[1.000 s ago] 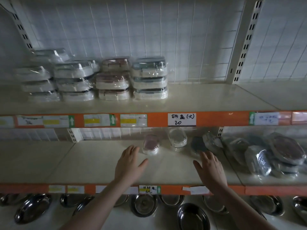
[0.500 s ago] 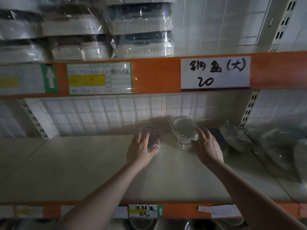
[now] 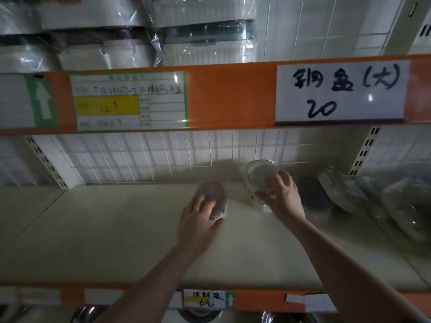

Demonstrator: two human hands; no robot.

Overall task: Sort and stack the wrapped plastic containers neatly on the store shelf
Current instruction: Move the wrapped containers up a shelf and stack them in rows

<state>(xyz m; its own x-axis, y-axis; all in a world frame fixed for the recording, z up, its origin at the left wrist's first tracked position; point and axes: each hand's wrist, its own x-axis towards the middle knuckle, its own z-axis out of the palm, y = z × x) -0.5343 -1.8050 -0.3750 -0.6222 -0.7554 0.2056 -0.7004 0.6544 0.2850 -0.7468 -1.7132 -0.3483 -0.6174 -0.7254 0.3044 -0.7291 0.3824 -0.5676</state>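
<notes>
A small wrapped container with a pinkish lid [image 3: 211, 192] stands on edge on the cream middle shelf [image 3: 93, 229]. My left hand [image 3: 198, 217] is against its front, fingers over it and thumb under its lower edge. To the right, a wrapped clear container [image 3: 260, 174] leans against the back grid. My right hand [image 3: 281, 198] lies on its lower right side, fingers spread over the wrap. More wrapped containers [image 3: 345, 190] lie in a loose heap at the right end of the same shelf. Stacks of wrapped containers [image 3: 205, 40] fill the shelf above.
An orange shelf rail [image 3: 233, 96] with price labels runs just above my hands. A slotted upright [image 3: 363, 152] stands behind the heap on the right. A dark container [image 3: 314, 194] lies right of my right hand. Steel bowls [image 3: 198, 317] show below the lower rail.
The camera has come much closer to the middle shelf. Both hands have reached forward from the shelf's front and now touch the two small containers.
</notes>
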